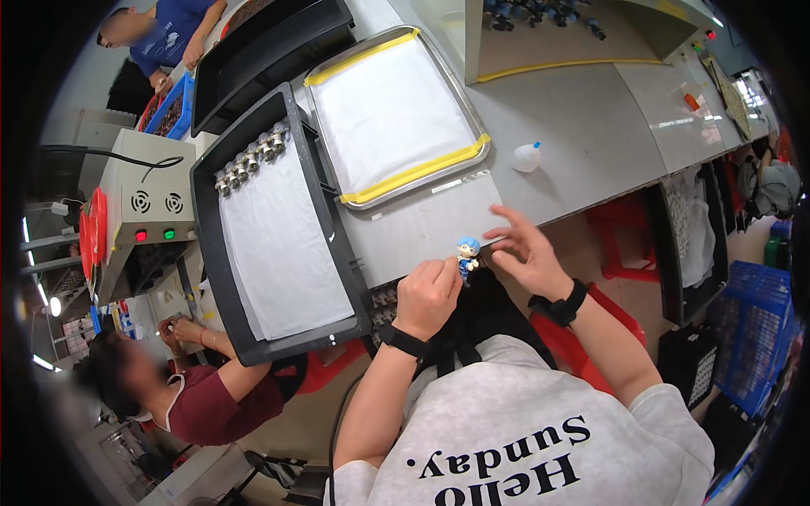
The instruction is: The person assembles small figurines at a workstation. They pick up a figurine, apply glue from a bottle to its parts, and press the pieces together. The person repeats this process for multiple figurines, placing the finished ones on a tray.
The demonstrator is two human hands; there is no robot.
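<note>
A small blue-haired figurine (467,248) is upright over the near edge of the grey table, its blue outfit partly covered by fingers. My left hand (428,297) is closed, thumb and fingers pinching the figurine from its left side. To the right of it, my right hand (529,256) is open, fingers spread and apart from the figurine. Left of my hands stands a black tray (343,271) lined with white sheets (278,244); a row of several small figurines (251,160) lies at its far end.
A metal tray (483,152) with white lining and yellow tape lies beyond my hands. A small white bottle (526,158) stands right of it. Another black bin (270,55) is farther back. A person in maroon (221,396) sits left; one in blue (173,34) is far left.
</note>
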